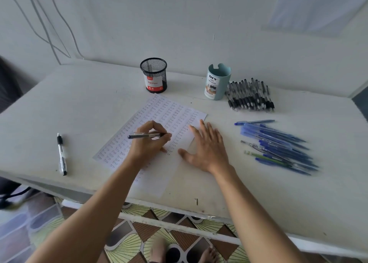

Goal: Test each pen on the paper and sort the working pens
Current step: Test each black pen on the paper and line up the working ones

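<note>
Pen under test (146, 135), gripped by the left hand (148, 143) over the middle of the paper (159, 111). Its long axis runs nearly left to right, dark end leftward; the writing tip appears to lie at the right, though the fingers hide any contact with the sheet. The right hand (207, 147) rests flat, fingers spread, pinning the paper's right edge. Beyond the sheet stand a mesh cup (153, 75), straight ahead of the left hand, and a teal organizer (218, 83). Black pens (251, 95) and blue pens (278, 145) lie to the right, nearer the right hand; a lone pen (61, 155) lies far left on the table (79, 103).
</note>
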Demonstrator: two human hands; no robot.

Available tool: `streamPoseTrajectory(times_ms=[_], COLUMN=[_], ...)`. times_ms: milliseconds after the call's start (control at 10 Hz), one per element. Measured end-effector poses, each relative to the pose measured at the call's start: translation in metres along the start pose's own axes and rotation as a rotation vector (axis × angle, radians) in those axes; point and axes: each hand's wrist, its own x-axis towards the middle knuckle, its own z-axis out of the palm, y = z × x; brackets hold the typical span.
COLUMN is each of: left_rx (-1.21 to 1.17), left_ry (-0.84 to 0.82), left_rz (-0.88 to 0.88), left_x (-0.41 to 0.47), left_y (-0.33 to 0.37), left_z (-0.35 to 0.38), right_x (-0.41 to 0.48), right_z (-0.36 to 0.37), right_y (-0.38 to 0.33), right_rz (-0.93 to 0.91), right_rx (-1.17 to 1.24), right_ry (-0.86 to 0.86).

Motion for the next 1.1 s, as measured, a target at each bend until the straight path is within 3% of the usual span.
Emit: streamPoseTrajectory(times_ms=[300, 1100], left_rx=[0.159, 0.285], left_ry=[0.096, 0.022], left_rz=[-0.113, -0.013], left_x=[-0.003, 0.001], left_y=[-0.002, -0.008], left_z=[0.000, 0.002], right_x=[-0.001, 0.000], right_z=[0.000, 0.002], right_y=[0.000, 0.001], right_rz=[0.000, 0.002], right_rx=[-0.005, -0.005], right_ry=[-0.003, 0.008])
